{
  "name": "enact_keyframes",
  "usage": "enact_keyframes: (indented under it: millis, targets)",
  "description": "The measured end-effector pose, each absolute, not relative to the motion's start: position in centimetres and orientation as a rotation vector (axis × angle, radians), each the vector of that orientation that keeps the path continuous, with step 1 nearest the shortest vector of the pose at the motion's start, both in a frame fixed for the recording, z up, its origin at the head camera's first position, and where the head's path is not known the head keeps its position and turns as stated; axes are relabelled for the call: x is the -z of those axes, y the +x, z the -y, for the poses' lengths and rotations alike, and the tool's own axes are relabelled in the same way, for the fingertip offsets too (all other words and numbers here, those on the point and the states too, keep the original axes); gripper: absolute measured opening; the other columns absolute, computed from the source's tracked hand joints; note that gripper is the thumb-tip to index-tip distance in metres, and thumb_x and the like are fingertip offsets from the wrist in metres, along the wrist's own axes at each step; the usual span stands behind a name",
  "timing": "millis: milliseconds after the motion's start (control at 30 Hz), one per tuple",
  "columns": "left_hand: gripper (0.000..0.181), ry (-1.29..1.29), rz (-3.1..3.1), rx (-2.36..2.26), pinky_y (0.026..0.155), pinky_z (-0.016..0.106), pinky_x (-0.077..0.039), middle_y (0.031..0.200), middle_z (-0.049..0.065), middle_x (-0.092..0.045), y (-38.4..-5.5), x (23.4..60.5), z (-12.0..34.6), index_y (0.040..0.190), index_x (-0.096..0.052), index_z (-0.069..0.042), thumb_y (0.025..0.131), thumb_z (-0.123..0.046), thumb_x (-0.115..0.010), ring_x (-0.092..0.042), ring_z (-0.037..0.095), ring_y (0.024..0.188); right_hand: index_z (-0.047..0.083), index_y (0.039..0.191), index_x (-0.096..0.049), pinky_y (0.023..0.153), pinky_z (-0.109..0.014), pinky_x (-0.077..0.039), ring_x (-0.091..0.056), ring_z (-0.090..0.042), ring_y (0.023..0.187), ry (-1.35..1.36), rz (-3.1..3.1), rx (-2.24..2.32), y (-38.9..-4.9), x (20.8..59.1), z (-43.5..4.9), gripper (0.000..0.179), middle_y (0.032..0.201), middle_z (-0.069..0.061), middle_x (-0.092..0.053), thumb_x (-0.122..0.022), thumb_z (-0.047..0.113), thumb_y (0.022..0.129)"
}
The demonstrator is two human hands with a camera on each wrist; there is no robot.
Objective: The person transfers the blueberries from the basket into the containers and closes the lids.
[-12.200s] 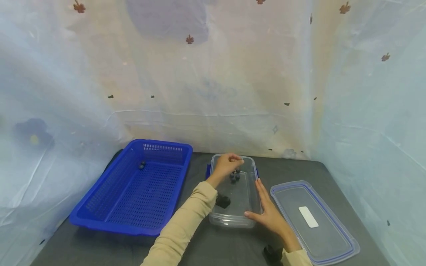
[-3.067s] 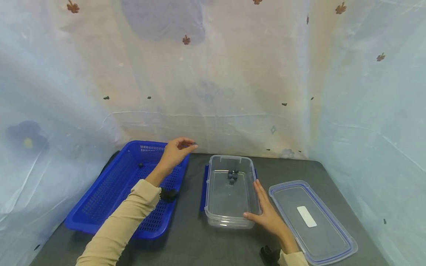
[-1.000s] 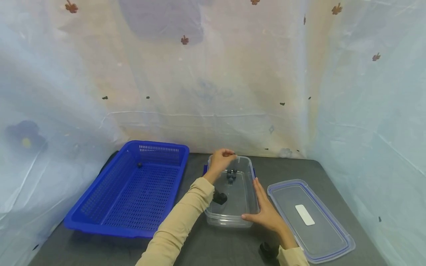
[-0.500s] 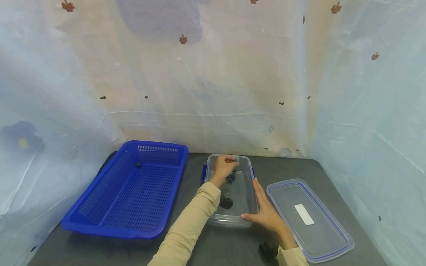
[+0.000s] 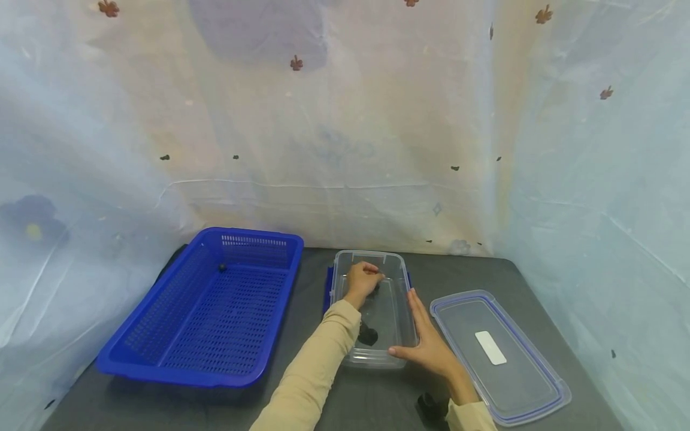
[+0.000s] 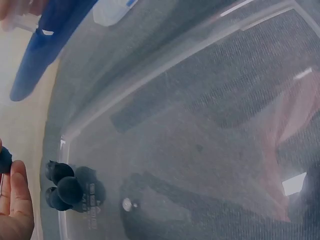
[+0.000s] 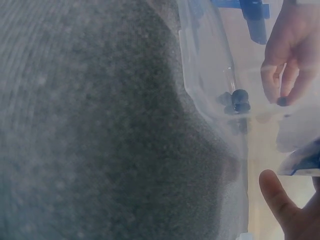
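My left hand is down inside the clear plastic container, near its far end. Between thumb and fingertips it pinches a blueberry, which also shows in the right wrist view. Beside it on the container floor sits a small cluster of blueberries, mostly covered by the hand in the head view. My right hand rests against the container's right side, fingers straight along the wall and thumb spread toward the near corner. One blueberry lies in the blue basket on the left.
A clear lid with a blue seal and white label lies on the dark table right of the container. A blue side clip hangs along the container's left side. Patterned plastic sheeting encloses the back and sides.
The basket held two blueberries at first; one is left. My left hand carried a blueberry from above the basket to the container, then lowered into it. My right hand stayed put.
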State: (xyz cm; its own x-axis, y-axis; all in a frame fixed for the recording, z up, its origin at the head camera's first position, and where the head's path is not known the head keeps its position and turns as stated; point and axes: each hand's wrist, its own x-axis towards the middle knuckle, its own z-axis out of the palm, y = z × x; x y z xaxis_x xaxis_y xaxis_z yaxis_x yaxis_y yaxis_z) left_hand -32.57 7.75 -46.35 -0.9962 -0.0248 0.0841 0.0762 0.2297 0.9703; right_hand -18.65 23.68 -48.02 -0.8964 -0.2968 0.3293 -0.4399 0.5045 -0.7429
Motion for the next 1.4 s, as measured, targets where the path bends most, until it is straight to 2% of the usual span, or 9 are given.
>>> enact_keyframes:
  millis: [200,433,633,1033,1300,1400]
  targets:
    - [0.015,-0.046,2.457,1.814,0.060,0.030,-0.051,0.074,0.007,-0.068,-32.3,46.4,-7.9,0.080,-0.070,-0.001,0.072,-0.002,-0.082,-0.063,0.019,0.066,-0.002,0.153,-0.006,0.101,-0.071,-0.019,-0.012,-0.047,0.141,0.637,2.584,-1.342,-18.6,48.0,-23.8,0.120,0.159,-0.022,-0.003,-0.084,0.034,0.070]
    - [0.015,-0.117,2.546,1.648,0.059,0.024,-0.048,0.069,0.003,-0.066,-32.1,47.3,-7.9,0.077,-0.071,0.000,0.069,0.000,-0.084,-0.055,0.010,0.061,-0.004,0.152,-0.007,0.100,-0.072,-0.018,-0.010,-0.048,0.140,0.662,2.566,-1.338,-18.7,48.1,-23.7,0.120,0.157,-0.027,-0.003,-0.085,0.033,0.070]
    - [0.016,-0.187,2.581,1.575,0.061,0.025,-0.049,0.069,0.003,-0.067,-32.2,47.5,-7.8,0.078,-0.072,0.001,0.068,0.002,-0.084,-0.059,0.012,0.063,-0.003,0.153,-0.009,0.102,-0.069,-0.017,-0.010,-0.046,0.141,0.648,2.558,-1.353,-18.8,48.3,-23.7,0.119,0.158,-0.024,-0.003,-0.086,0.032,0.069]
    - [0.018,-0.265,2.612,1.480,0.057,0.022,-0.046,0.064,0.001,-0.057,-32.1,47.5,-7.7,0.076,-0.071,0.003,0.065,0.006,-0.084,-0.050,0.010,0.059,-0.002,0.153,-0.008,0.102,-0.071,-0.017,-0.010,-0.046,0.141,0.636,2.561,-1.359,-18.8,48.5,-23.7,0.119,0.158,-0.024,-0.003,-0.085,0.033,0.070]
    - [0.018,-0.276,2.627,1.487,0.058,0.025,-0.050,0.066,0.005,-0.064,-31.7,47.4,-7.5,0.076,-0.072,0.005,0.064,0.008,-0.084,-0.058,0.016,0.061,0.001,0.154,-0.008,0.102,-0.071,-0.017,-0.009,-0.046,0.141,0.630,2.561,-1.382,-18.7,48.4,-23.7,0.119,0.159,-0.021,-0.003,-0.085,0.031,0.069]
    - [0.019,-0.262,2.649,1.456,0.065,0.028,-0.051,0.068,0.006,-0.067,-31.9,47.6,-7.4,0.073,-0.073,0.002,0.060,0.008,-0.086,-0.061,0.020,0.066,0.002,0.155,-0.008,0.102,-0.071,-0.016,-0.009,-0.045,0.142,0.629,2.561,-1.388,-18.7,48.4,-23.7,0.119,0.159,-0.021,-0.002,-0.085,0.031,0.069]
